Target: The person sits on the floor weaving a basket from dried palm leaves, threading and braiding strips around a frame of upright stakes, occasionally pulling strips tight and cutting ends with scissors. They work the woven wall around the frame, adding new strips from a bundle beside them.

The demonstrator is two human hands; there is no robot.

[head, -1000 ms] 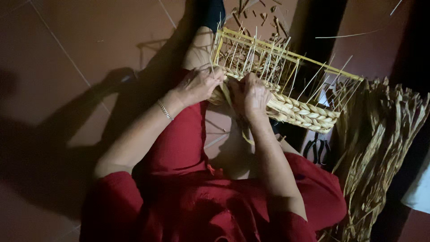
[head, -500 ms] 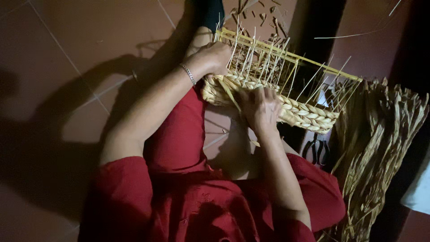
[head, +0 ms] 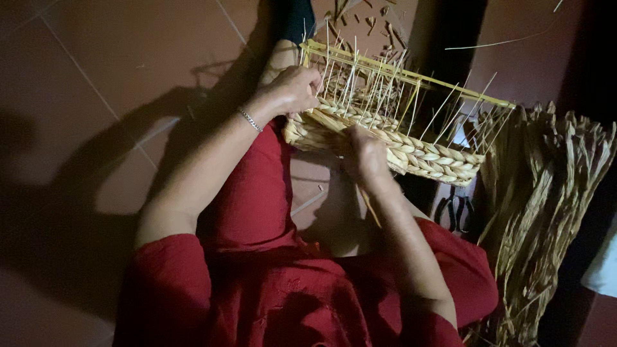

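Note:
A half-woven straw basket [head: 424, 157] rests on my lap, with braided lower rows and thin upright stakes under a yellow frame bar [head: 411, 74]. My left hand [head: 292, 90], a thin bracelet at the wrist, grips the basket's near-left corner among the stakes. My right hand [head: 366, 157] presses on the braided front wall and pinches a straw strand [head: 369, 205] that hangs down below it.
A thick bundle of dried straw strands [head: 546, 212] stands at the right. Scissors [head: 457, 215] lie on the floor beside it. Cut straw bits [head: 376, 19] are scattered on the brown tiled floor [head: 116, 77] beyond the basket. My red clothing fills the lower view.
My left hand has moved from the basket's front wall up to its left corner. The basket has turned, showing more of its braided front. My right hand stays on the weave.

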